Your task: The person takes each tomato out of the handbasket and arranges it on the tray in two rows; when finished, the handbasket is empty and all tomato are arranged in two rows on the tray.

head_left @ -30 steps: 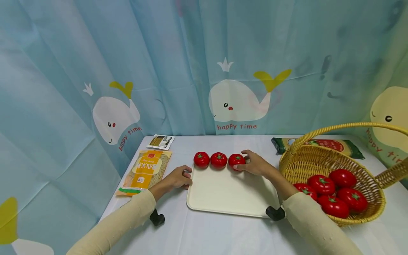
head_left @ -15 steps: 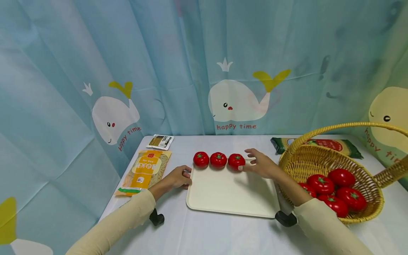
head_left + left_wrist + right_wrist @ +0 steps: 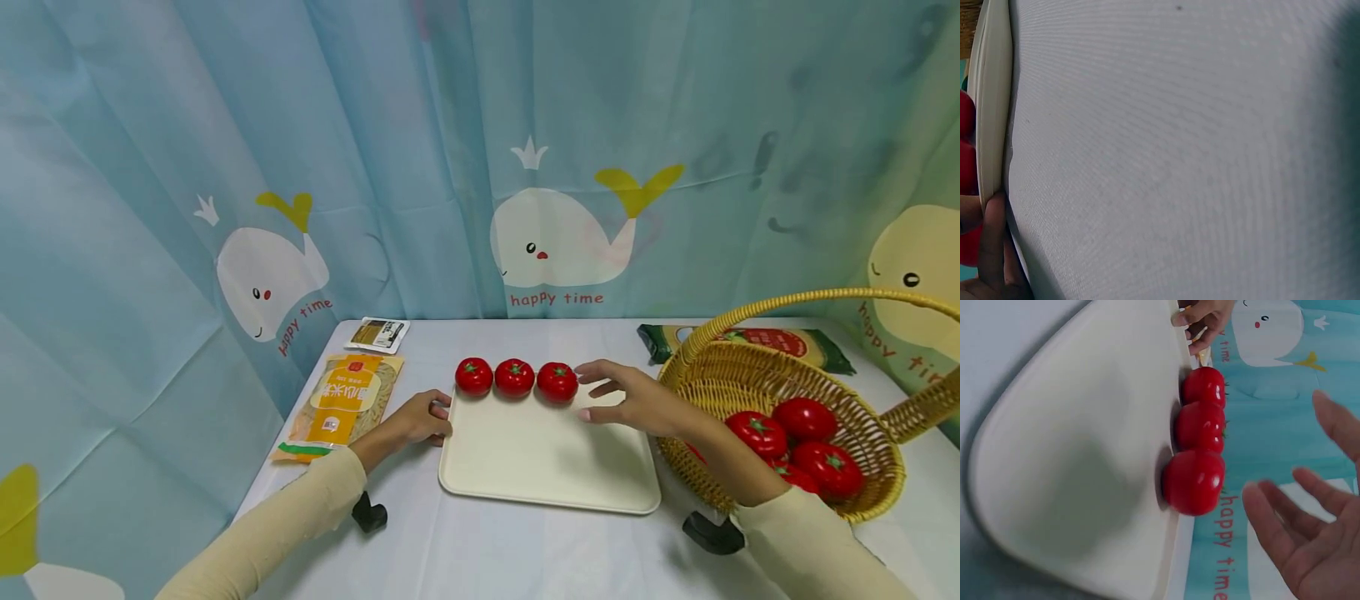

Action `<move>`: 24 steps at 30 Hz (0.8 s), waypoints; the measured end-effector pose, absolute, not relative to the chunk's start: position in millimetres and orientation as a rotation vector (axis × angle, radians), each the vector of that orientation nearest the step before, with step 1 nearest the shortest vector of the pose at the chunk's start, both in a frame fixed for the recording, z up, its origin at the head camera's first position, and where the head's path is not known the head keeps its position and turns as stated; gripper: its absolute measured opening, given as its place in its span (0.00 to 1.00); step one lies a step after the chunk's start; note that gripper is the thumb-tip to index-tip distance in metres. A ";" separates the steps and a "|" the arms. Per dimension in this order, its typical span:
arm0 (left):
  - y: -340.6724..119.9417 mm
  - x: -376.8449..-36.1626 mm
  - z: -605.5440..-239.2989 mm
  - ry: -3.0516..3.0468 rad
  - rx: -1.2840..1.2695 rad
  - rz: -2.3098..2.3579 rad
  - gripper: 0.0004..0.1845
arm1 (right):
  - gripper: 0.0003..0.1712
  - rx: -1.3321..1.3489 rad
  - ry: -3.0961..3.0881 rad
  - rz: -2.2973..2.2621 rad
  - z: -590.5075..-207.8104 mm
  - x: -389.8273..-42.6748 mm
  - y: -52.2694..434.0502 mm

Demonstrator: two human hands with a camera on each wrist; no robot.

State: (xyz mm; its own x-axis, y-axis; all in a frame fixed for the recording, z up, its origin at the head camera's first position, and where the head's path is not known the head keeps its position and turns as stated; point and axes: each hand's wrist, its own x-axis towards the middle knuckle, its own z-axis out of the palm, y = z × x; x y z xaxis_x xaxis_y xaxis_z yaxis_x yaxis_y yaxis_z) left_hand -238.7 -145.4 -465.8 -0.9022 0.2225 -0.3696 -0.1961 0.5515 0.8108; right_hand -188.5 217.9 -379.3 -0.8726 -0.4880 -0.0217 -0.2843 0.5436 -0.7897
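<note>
A cream rectangular tray [image 3: 547, 458] lies on the white table with three red tomatoes in a row along its far edge: a left tomato [image 3: 474, 377], a middle tomato [image 3: 514, 378] and a right tomato [image 3: 557, 382]. At the tray's left edge my left hand [image 3: 416, 418] pinches the rim; the left wrist view shows a finger [image 3: 992, 234] against its outer side. My right hand [image 3: 637, 402] hovers over the tray's right part, fingers spread and holding nothing. In the right wrist view a gap shows between this hand [image 3: 1310, 531] and the nearest tomato [image 3: 1194, 481].
To the right stands a yellow wicker basket [image 3: 693, 392] with a tall handle, holding several tomatoes [image 3: 828, 468]. Behind it lies a green packet [image 3: 832, 354]. On the left are an orange-and-clear food bag [image 3: 345, 404] and a small pouch [image 3: 378, 334]. A blue curtain [image 3: 420, 167] hangs behind.
My right hand has let go of the right tomato and moved right, away from it, toward the basket. The left hand, the tray and the three tomatoes on it stay in place.
</note>
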 end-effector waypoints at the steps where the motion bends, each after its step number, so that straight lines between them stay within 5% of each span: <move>1: -145.2 -238.7 -465.8 2.357 0.023 1.308 0.27 | 0.37 -0.667 2.519 -1.232 -378.0 -185.7 220.9; 24: -146.8 -235.8 -461.0 2.321 0.065 1.360 0.27 | 0.29 -0.818 2.361 -1.200 -360.7 -141.7 312.0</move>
State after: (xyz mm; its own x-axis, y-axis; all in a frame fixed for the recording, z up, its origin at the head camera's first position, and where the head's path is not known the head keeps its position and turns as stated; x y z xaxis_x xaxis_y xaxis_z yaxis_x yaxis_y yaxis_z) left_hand -235.8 -146.8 -461.0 -0.8989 0.2601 -0.3526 -0.1804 0.5138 0.8387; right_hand -141.7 312.0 -360.7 -0.7642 -0.6421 -0.0610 -0.3291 0.4695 -0.8193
